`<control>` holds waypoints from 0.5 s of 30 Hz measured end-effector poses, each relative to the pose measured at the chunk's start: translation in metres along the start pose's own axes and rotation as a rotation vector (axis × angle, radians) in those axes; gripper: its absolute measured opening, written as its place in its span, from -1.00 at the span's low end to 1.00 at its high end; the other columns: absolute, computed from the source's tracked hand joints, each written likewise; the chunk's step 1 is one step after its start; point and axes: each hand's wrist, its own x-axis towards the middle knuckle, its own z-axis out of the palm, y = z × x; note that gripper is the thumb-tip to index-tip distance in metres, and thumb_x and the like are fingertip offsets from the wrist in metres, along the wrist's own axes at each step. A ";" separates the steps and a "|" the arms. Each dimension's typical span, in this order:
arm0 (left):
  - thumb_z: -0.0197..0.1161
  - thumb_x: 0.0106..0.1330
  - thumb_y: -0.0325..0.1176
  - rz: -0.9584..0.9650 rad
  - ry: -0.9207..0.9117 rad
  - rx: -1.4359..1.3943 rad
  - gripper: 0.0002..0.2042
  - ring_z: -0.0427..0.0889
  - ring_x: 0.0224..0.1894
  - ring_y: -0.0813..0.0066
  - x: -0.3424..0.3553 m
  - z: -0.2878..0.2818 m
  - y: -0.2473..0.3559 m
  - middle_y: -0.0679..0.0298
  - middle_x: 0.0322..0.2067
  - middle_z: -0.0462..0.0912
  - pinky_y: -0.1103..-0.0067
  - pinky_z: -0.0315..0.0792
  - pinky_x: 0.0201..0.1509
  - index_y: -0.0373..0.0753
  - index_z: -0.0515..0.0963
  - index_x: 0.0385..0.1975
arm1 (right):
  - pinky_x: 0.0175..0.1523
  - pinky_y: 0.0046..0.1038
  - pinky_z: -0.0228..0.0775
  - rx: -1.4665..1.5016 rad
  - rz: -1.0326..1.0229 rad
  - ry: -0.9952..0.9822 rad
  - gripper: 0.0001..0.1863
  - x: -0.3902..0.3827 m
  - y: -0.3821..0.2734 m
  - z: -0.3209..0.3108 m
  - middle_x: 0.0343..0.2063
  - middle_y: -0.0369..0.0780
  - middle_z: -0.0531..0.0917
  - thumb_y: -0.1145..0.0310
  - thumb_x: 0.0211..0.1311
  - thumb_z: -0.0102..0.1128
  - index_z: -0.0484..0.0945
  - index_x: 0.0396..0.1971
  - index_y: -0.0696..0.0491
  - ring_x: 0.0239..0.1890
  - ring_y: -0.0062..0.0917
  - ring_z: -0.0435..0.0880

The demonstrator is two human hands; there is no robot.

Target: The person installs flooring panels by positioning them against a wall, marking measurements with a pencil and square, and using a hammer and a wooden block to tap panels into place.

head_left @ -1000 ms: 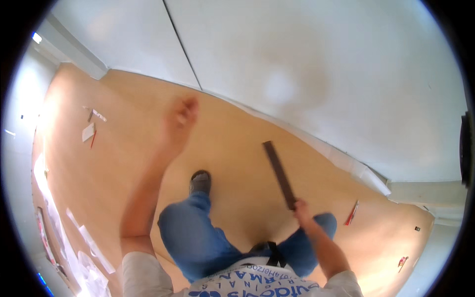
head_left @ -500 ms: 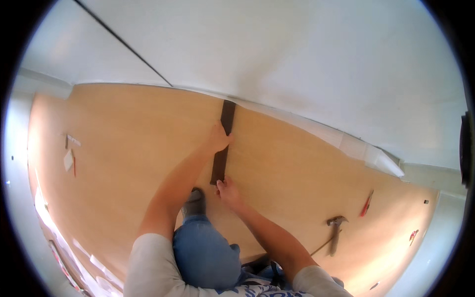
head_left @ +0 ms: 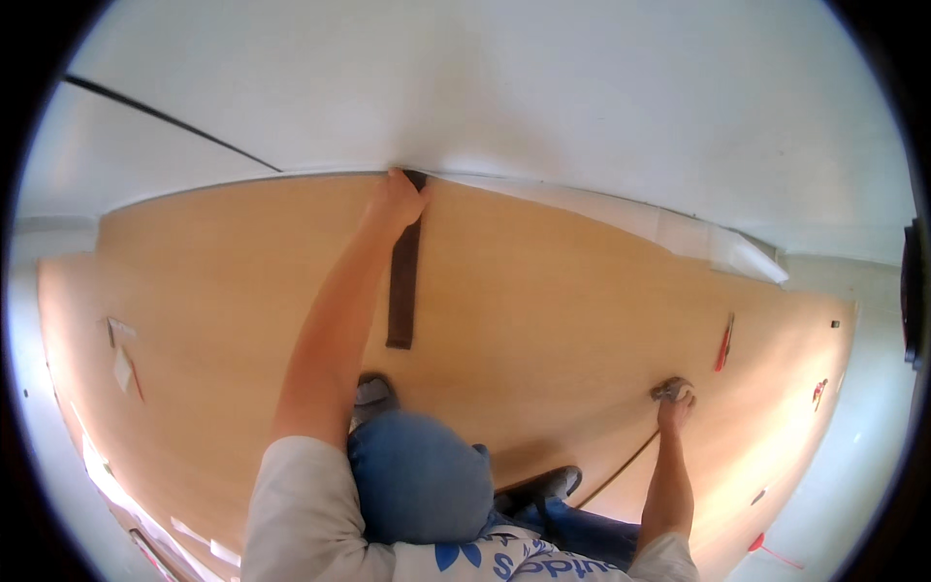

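A dark brown strip (head_left: 402, 291) lies on the pale wood-coloured floor (head_left: 524, 281), its far end at the base of the white wall (head_left: 601, 107). My left hand (head_left: 398, 202) is closed over that end, close against the wall. To my right, my right hand (head_left: 676, 412) grips a hammer (head_left: 667, 389) by or near its metal head, low over the floor. A long thin dark piece (head_left: 621, 466) runs beside my right forearm. A red-handled tool (head_left: 723, 344) lies beyond the hammer.
A white sheet (head_left: 747, 257) runs along the wall's base at the right. Small tools and a white pad (head_left: 123, 369) lie at the far left, with white scraps (head_left: 95, 451) near the lower-left wall. My knee and shoes are below the strip.
The strip went from being held in the air to lying against the wall. My left hand slid to its far end; my right hand left it and took hold of the hammer.
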 end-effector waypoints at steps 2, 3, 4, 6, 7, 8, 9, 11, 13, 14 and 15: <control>0.23 0.33 0.25 -0.012 -0.051 0.007 -0.10 0.48 0.34 -0.09 0.001 0.000 0.008 -0.18 0.29 0.48 0.14 0.42 0.37 -0.51 0.26 0.36 | 0.33 -0.09 0.40 -0.197 -0.007 -0.100 -0.31 0.016 0.032 -0.008 0.27 0.11 0.46 0.20 0.19 0.36 0.38 0.29 0.12 0.31 -0.03 0.48; 0.23 0.33 0.25 -0.013 -0.080 0.028 -0.10 0.49 0.33 -0.07 -0.001 -0.002 0.012 -0.15 0.29 0.49 0.14 0.42 0.36 -0.50 0.25 0.36 | 0.32 -0.08 0.40 -0.266 -0.045 -0.164 -0.29 0.019 0.036 -0.010 0.27 0.11 0.48 0.15 0.17 0.38 0.40 0.29 0.11 0.31 -0.01 0.48; 0.24 0.32 0.24 -0.010 -0.107 0.044 -0.10 0.50 0.33 -0.05 -0.003 -0.003 0.019 -0.12 0.29 0.50 0.14 0.43 0.36 -0.50 0.25 0.36 | 0.31 -0.06 0.41 -0.337 -0.082 -0.222 -0.28 0.026 0.040 -0.014 0.27 0.11 0.50 0.09 0.15 0.40 0.42 0.28 0.10 0.32 0.01 0.48; 0.24 0.32 0.22 -0.007 -0.135 0.045 -0.10 0.50 0.31 -0.10 -0.009 -0.008 0.017 -0.20 0.26 0.50 0.17 0.42 0.37 -0.56 0.26 0.34 | 0.27 -0.04 0.45 -0.341 -0.013 -0.288 -0.34 0.023 0.015 -0.017 0.14 0.08 0.61 0.11 0.15 0.40 0.49 0.21 0.11 0.23 -0.02 0.57; 0.24 0.32 0.21 -0.009 -0.148 0.046 -0.10 0.51 0.30 -0.13 -0.012 -0.011 0.013 -0.23 0.25 0.51 0.19 0.41 0.38 -0.59 0.27 0.33 | 0.24 -0.04 0.46 -0.346 0.019 -0.323 -0.37 0.015 -0.002 -0.019 0.08 0.06 0.66 0.12 0.14 0.40 0.52 0.18 0.12 0.19 -0.03 0.61; 0.23 0.32 0.22 -0.013 -0.134 0.062 -0.11 0.52 0.29 -0.11 -0.009 -0.010 0.005 -0.22 0.24 0.52 0.19 0.42 0.37 -0.58 0.31 0.31 | 0.22 -0.04 0.47 -0.291 -0.085 -0.313 -0.39 0.010 -0.020 -0.020 0.02 0.05 0.69 0.12 0.14 0.39 0.54 0.14 0.12 0.15 -0.03 0.64; 0.23 0.32 0.22 -0.022 -0.110 0.087 -0.13 0.52 0.29 -0.09 -0.002 -0.012 -0.011 -0.21 0.23 0.54 0.19 0.43 0.35 -0.57 0.34 0.29 | 0.20 -0.04 0.48 -0.224 -0.197 -0.307 -0.42 0.004 -0.045 -0.017 -0.04 0.04 0.72 0.12 0.13 0.39 0.55 0.10 0.13 0.11 -0.02 0.66; 0.20 0.33 0.26 -0.012 -0.132 0.135 -0.15 0.54 0.29 -0.03 0.007 -0.013 -0.010 -0.13 0.24 0.55 0.20 0.46 0.32 -0.51 0.39 0.28 | 0.10 -0.08 0.53 -0.066 -0.353 -0.266 -0.48 -0.006 -0.081 -0.019 -0.13 0.04 0.74 0.16 0.14 0.37 0.57 0.04 0.15 0.02 -0.03 0.71; 0.17 0.35 0.32 -0.008 -0.235 0.218 -0.16 0.54 0.30 0.05 0.003 -0.016 -0.006 -0.01 0.27 0.54 0.20 0.49 0.28 -0.40 0.41 0.30 | 0.01 -0.15 0.57 0.167 -0.436 -0.376 -0.53 -0.037 -0.156 -0.025 -0.16 0.03 0.74 0.23 0.16 0.37 0.55 0.03 0.15 -0.04 -0.09 0.74; 0.14 0.37 0.33 -0.029 -0.259 0.210 -0.20 0.57 0.27 0.07 -0.007 -0.022 0.017 0.02 0.23 0.58 0.20 0.50 0.25 -0.38 0.47 0.24 | -0.01 -0.18 0.58 0.297 -0.444 -0.469 -0.54 -0.047 -0.196 -0.036 -0.15 0.01 0.74 0.25 0.18 0.39 0.54 0.03 0.14 -0.05 -0.14 0.75; 0.14 0.37 0.33 -0.011 -0.236 0.216 -0.20 0.58 0.26 0.08 -0.005 -0.025 0.017 0.02 0.22 0.58 0.20 0.51 0.24 -0.38 0.48 0.23 | -0.15 -0.25 0.56 0.275 -0.616 -0.423 -0.60 -0.057 -0.234 -0.033 -0.28 0.01 0.74 0.31 0.19 0.33 0.55 -0.02 0.17 -0.23 -0.13 0.75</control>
